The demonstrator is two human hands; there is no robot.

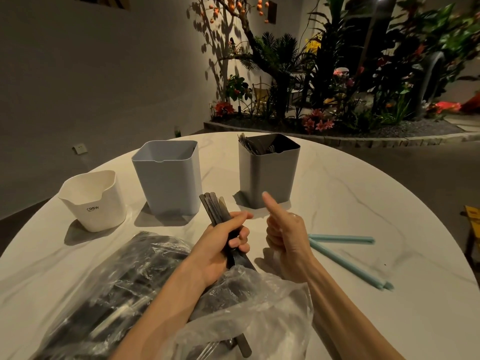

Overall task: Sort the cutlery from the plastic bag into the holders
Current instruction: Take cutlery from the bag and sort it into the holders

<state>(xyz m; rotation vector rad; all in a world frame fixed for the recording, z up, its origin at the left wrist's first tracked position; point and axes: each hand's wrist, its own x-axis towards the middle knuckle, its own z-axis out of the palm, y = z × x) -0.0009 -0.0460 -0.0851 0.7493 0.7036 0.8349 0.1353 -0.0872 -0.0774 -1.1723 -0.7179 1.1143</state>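
My left hand (223, 245) grips a bundle of dark cutlery (214, 206), handles pointing up toward the holders, just above the mouth of the clear plastic bag (124, 289). The bag lies on the table's near left with more dark cutlery inside. My right hand (285, 242) hovers beside the left, fingers curled, thumb sticking up, holding nothing. Three holders stand in a row behind: a white one (93, 201) at left, a light grey-blue one (168, 178) in the middle, and a dark grey one (268, 172) at right with several cutlery pieces in it.
All of this sits on a round white marble table (363, 203). A pale blue bag clip (345, 252), opened in two long arms, lies to the right of my right hand. Plants and flowers fill the floor bed beyond the table.
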